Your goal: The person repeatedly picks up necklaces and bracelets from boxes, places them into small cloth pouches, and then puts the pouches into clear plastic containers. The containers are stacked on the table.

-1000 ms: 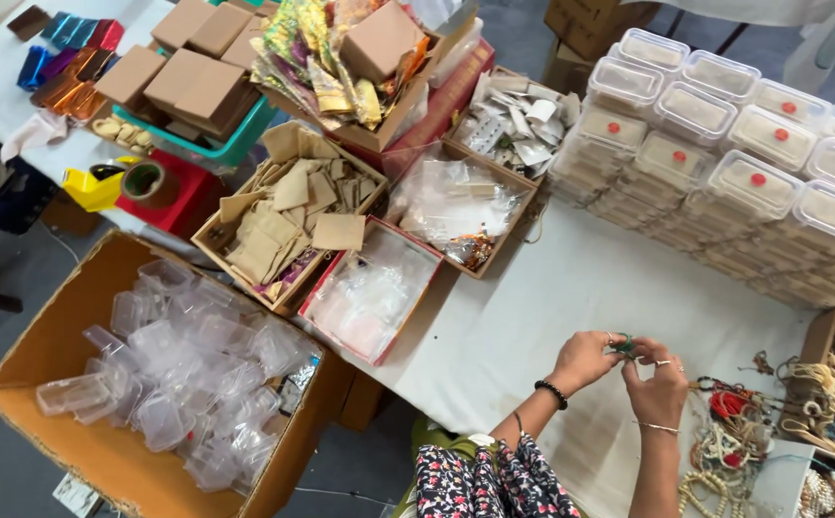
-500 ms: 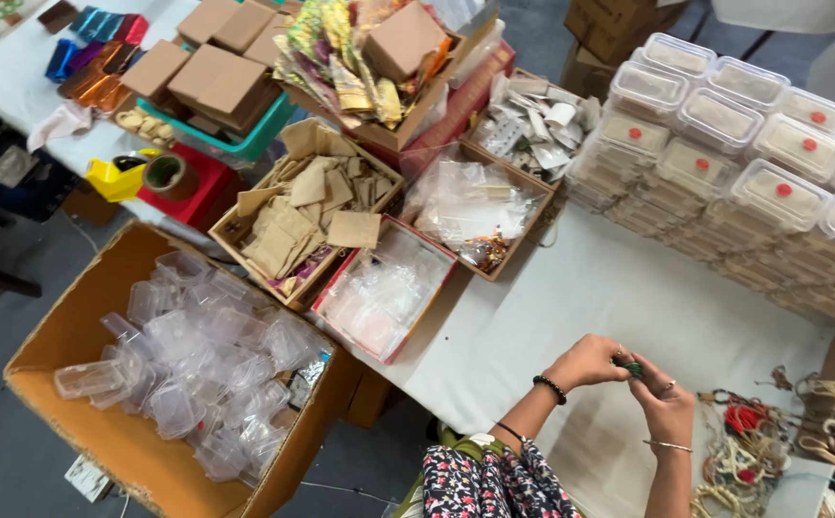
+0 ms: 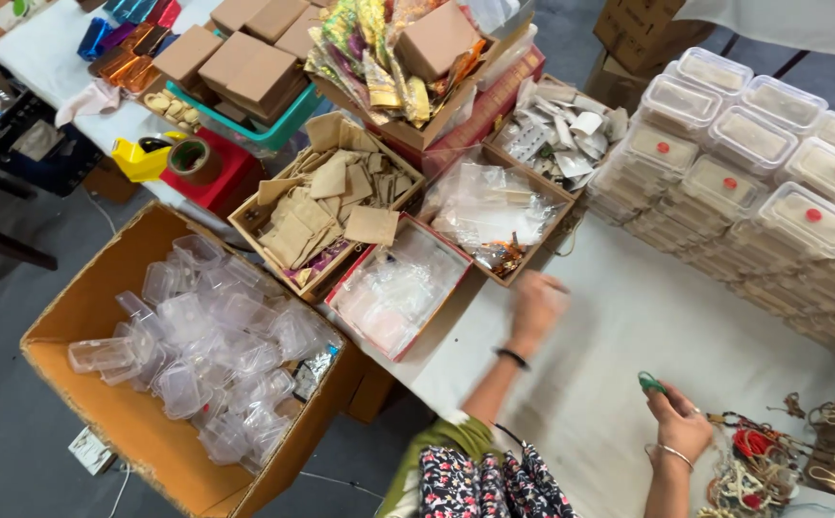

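The right hand (image 3: 678, 422) pinches a small green ornament (image 3: 649, 385) between thumb and fingertips, holding it just above the white table (image 3: 628, 317). The left hand (image 3: 536, 307) is blurred and stretched out over the table toward the trays, apart from the ornament; whether its fingers are open or closed cannot be told, and it appears to hold nothing. Judged from this arrangement, the ornament is picked and in hand but not yet bagged or boxed, so the packing of this piece seems barely begun.

Nearest the left hand, a red-rimmed tray (image 3: 393, 288) holds clear plastic pouches, and a brown tray (image 3: 494, 206) beside it holds more clear pouches with a few coloured pieces at one corner. A further brown tray (image 3: 326, 206) holds tan fabric pouches; another (image 3: 561, 125) holds white paper slips. A teal basket (image 3: 245, 82) carries plain brown boxes, and a cardboard box (image 3: 398, 58) next to it holds bright printed packets.

At the far side of the table, lidded clear containers (image 3: 753, 182) stand stacked in rows, their contents pale, most lids bearing a red dot. On the floor, a large open carton (image 3: 82, 317) is part-filled with empty clear containers. Corded ornaments (image 3: 753, 460) lie loose beside the right hand.
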